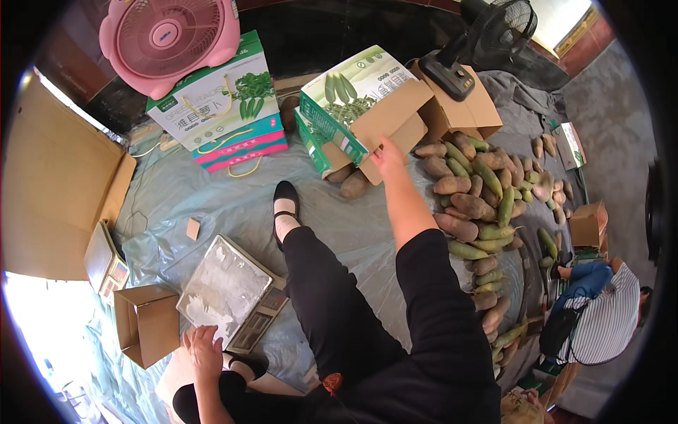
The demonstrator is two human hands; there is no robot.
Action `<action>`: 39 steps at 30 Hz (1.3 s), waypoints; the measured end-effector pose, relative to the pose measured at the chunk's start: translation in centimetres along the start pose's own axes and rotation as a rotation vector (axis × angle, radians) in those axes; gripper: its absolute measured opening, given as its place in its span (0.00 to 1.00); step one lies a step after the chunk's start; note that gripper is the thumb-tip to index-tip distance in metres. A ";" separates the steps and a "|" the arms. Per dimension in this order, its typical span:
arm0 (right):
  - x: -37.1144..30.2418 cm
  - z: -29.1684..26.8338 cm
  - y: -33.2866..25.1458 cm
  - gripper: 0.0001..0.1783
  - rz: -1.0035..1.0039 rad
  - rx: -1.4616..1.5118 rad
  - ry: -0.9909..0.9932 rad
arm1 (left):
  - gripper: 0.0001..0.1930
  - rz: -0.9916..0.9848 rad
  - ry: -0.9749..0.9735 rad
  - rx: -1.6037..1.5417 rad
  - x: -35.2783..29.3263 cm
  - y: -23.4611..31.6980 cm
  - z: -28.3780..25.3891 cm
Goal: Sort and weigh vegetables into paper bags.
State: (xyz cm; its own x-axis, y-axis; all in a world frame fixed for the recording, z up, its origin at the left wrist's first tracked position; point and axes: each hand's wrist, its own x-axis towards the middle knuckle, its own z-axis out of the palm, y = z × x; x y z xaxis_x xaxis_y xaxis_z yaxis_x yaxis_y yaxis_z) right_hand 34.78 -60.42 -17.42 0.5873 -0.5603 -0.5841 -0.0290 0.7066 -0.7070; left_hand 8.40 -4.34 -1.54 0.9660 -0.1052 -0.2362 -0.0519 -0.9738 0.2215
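My right hand [387, 157] reaches forward, its fingers closed on the brown flap of a green and white cardboard box [346, 92] with vegetables printed on it. Brown sweet-potato-like roots [354, 185] lie at the box's near edge. My left hand [203, 352] is low on the left above my bent leg, fingers apart and holding nothing. Just beyond it is a flat platform scale [229, 286] with a worn metal top. A small open brown box [147, 324] stands left of that hand.
A heap of brown roots and long green radishes [487, 205] spreads along the right. A pink fan [166, 39] sits on stacked cartons [212, 106]; a black fan [505, 25] stands behind an open box [462, 102]. A person in stripes [600, 318] sits far right.
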 end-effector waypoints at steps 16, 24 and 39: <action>-13.3 -6.1 4.2 0.18 0.186 0.172 -0.349 | 0.14 0.008 -0.031 -0.202 -1.3 -1.5 0.0; -10.7 -6.9 2.8 0.24 0.024 0.119 -0.199 | 0.12 0.045 0.014 -0.231 -1.9 -1.3 -0.9; -30.4 4.3 -2.5 0.17 -0.580 -0.838 -0.756 | 0.10 0.077 0.231 -0.285 -3.8 -2.4 -3.5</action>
State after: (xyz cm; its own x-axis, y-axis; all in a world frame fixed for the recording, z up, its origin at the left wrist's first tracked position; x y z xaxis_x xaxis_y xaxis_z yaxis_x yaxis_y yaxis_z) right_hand 20.47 -43.24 3.84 0.9909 -0.1134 0.0719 0.0478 -0.2026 -0.9781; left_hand 5.76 -0.89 2.13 0.9954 -0.0959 0.0040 -0.0854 -0.8660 0.4927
